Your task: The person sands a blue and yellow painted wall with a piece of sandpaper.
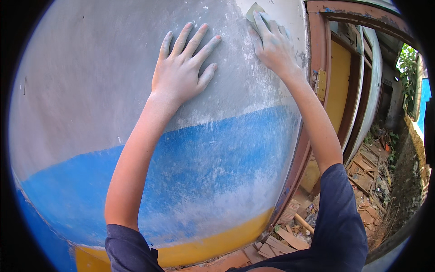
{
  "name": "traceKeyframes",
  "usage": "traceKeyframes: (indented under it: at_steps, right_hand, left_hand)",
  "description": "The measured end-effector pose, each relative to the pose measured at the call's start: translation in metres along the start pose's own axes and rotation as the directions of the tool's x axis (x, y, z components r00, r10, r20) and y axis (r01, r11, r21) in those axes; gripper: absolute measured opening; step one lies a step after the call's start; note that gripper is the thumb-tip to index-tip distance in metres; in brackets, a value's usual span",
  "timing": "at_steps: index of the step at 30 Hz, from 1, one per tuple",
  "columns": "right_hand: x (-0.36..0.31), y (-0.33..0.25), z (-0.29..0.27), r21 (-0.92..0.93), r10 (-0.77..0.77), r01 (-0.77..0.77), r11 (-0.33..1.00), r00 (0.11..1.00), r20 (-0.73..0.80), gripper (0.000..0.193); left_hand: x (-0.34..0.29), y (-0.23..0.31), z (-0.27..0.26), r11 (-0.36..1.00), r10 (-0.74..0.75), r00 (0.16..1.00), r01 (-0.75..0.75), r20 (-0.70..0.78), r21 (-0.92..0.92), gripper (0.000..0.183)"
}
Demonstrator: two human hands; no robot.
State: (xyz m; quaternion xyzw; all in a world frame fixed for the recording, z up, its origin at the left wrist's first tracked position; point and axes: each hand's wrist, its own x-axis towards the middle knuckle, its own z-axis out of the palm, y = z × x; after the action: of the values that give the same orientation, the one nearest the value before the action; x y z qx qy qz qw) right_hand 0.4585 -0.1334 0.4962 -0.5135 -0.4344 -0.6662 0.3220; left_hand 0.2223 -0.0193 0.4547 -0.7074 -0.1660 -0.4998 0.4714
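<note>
My left hand (181,68) lies flat on the grey upper part of a painted wall (90,81), its dusty fingers spread and nothing in them. Up by the wall's right edge, my right hand (274,45) presses a greenish sheet of sandpaper (255,11) against the surface, with the fingers closed over it. Much of the sheet is hidden under that hand. Around it the paint looks scuffed, with pale white patches. Pale dust coats both hands.
Below the grey runs a blue band (217,154), then a yellow strip (217,245). To the right stands a brown door frame (319,50) with a rusty hinge (321,85). Broken boards and rubble (290,238) cover the ground beyond it. Green plants (408,68) grow at the far right.
</note>
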Motion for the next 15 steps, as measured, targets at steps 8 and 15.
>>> traceKeyframes:
  at_steps: [8,15]
  right_hand:
    - [-0.073,-0.033,-0.001,0.041,-0.113,0.114,0.993,0.993,-0.024,0.049]
    - [-0.009,0.001,-0.007,0.053,-0.09,0.088,0.995,0.995,0.037,0.05]
  left_hand:
    - [-0.021,0.004,0.009,0.999,-0.037,0.999,0.037,-0.028,-0.008,0.056]
    - [-0.014,0.015,0.012,0.999,-0.032,0.998,0.031,-0.058,-0.017,0.054]
